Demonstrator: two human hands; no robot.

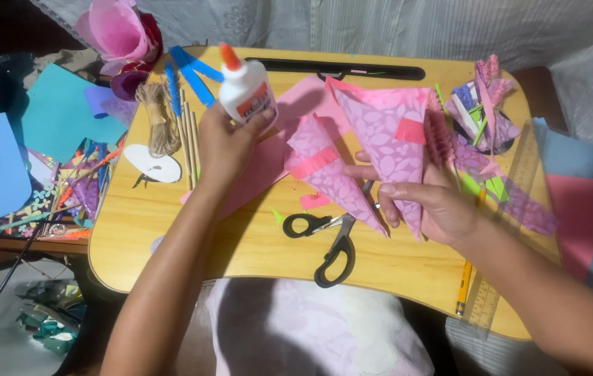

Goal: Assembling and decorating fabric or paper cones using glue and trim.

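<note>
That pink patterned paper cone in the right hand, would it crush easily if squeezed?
Probably: the pink patterned paper cone looks thin, hollow and held shut only by a tape strip. It likely weighs almost nothing, since the right hand pinches it lightly near the tip.

Counted on and about the wooden lap tray (255, 254):

- Hands: two are seen, a left hand (223, 143) and a right hand (432, 205).
- Glue bottle (244, 87): one, white with an orange tip.
- Patterned paper cones: two, one larger cone (390, 150) and one smaller cone (331, 174), each marked with a pink tape strip.
- Scissors (328, 240): one pair, black-handled.
- Pencil (463, 282): one, yellow.
- Clear ruler (495, 278): one.
- Twine bundle (159, 118): one.
- Thin wooden sticks (188, 143): several; an exact count cannot be made.
- Blue paper strips (192, 69): at least two.
</note>
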